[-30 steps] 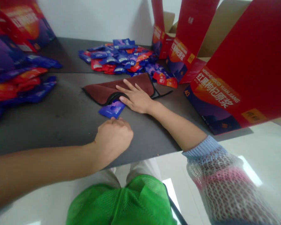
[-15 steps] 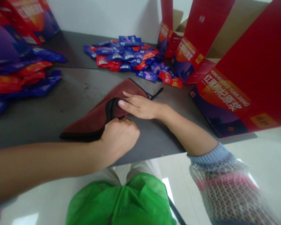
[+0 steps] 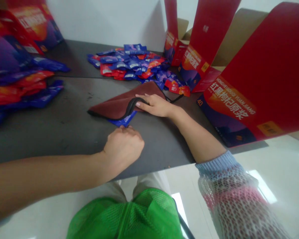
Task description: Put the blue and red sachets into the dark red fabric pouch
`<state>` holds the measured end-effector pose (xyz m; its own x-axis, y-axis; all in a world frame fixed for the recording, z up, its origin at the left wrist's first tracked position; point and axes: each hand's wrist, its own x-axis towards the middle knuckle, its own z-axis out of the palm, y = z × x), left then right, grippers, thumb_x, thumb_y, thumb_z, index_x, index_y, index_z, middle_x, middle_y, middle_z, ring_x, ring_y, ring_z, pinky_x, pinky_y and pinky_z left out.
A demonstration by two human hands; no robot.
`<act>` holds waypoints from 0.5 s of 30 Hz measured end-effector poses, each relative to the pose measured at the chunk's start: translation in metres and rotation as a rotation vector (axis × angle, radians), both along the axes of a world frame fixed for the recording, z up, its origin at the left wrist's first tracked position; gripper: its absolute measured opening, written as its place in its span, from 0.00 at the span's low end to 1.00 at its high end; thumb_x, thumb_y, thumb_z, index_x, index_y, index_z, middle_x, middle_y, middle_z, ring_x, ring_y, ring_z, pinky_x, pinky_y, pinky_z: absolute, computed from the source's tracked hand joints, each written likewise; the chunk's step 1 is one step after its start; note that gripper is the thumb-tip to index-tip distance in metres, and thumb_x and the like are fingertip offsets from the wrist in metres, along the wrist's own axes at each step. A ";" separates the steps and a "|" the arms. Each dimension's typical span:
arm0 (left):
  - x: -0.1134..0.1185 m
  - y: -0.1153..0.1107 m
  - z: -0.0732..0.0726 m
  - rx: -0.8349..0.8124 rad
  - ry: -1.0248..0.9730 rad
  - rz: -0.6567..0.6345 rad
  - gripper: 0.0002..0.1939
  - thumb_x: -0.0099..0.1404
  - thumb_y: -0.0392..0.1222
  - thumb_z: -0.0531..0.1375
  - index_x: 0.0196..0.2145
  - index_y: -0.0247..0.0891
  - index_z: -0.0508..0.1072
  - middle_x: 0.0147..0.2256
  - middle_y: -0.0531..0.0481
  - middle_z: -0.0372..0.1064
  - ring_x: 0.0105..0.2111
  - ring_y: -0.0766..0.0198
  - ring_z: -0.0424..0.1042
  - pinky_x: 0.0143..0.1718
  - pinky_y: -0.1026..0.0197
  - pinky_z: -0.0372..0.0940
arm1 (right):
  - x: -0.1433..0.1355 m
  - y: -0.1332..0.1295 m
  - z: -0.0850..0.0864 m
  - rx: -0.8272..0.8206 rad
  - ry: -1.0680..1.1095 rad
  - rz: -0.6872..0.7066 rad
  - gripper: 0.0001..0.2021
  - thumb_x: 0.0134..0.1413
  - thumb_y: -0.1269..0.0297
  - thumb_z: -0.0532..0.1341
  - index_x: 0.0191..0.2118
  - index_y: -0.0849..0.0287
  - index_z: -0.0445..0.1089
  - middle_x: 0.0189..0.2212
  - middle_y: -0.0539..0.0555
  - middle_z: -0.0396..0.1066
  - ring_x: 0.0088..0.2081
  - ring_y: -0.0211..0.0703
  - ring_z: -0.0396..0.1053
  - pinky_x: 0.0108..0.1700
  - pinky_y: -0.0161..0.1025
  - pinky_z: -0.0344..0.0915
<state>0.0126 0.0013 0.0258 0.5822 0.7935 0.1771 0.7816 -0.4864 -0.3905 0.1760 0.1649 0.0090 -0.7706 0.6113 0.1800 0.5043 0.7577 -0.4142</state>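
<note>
A brown cloth point(image 3: 119, 103) with black edging lies folded on the dark grey table. My right hand point(image 3: 155, 105) presses on its right part, the thumb over a raised black-edged fold. From under the cloth's front edge a blue sachet point(image 3: 124, 120) sticks out towards me. My left hand point(image 3: 124, 141) is closed in a fist at the sachet's near end, its curled fingertips mostly hidden, and it seems to pinch that end. A thin black loop point(image 3: 176, 99) trails from the cloth's right corner.
Blue and red sachets point(image 3: 132, 63) are heaped at the back of the table point(image 3: 77, 132). More sachets point(image 3: 22, 86) lie at the left beside red and purple cartons point(image 3: 35, 23). Open-flapped red cartons point(image 3: 234, 103) line the right side. The table's front edge is close to me.
My right hand has slid the cloth away from me and to the right. The cloth has come off my left fist, baring the blue sachet between them. My left hand has hardly moved.
</note>
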 end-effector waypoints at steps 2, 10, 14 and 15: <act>0.000 0.000 -0.002 0.009 0.001 0.000 0.17 0.59 0.22 0.50 0.30 0.24 0.79 0.24 0.36 0.75 0.22 0.53 0.76 0.21 0.58 0.65 | 0.006 0.008 -0.005 0.014 -0.048 -0.017 0.35 0.65 0.37 0.43 0.60 0.61 0.68 0.60 0.63 0.67 0.64 0.56 0.61 0.66 0.55 0.52; 0.000 0.002 -0.005 0.026 0.005 -0.019 0.15 0.58 0.23 0.52 0.29 0.24 0.80 0.23 0.35 0.75 0.21 0.53 0.76 0.21 0.58 0.64 | 0.005 0.001 -0.003 0.056 -0.081 0.008 0.34 0.66 0.42 0.48 0.72 0.49 0.44 0.71 0.54 0.49 0.71 0.60 0.42 0.66 0.72 0.38; -0.001 0.003 -0.001 -0.010 0.029 -0.016 0.15 0.57 0.24 0.54 0.34 0.23 0.81 0.25 0.34 0.76 0.23 0.52 0.77 0.23 0.58 0.64 | -0.008 -0.008 -0.003 0.088 -0.099 0.024 0.30 0.68 0.47 0.48 0.71 0.48 0.48 0.71 0.53 0.47 0.72 0.58 0.36 0.67 0.72 0.37; -0.001 0.003 0.000 -0.016 0.039 -0.013 0.15 0.57 0.25 0.54 0.35 0.22 0.81 0.26 0.33 0.77 0.24 0.53 0.77 0.24 0.59 0.64 | -0.012 -0.010 -0.003 0.092 -0.100 0.027 0.28 0.69 0.48 0.48 0.70 0.49 0.51 0.71 0.53 0.48 0.73 0.57 0.35 0.67 0.72 0.37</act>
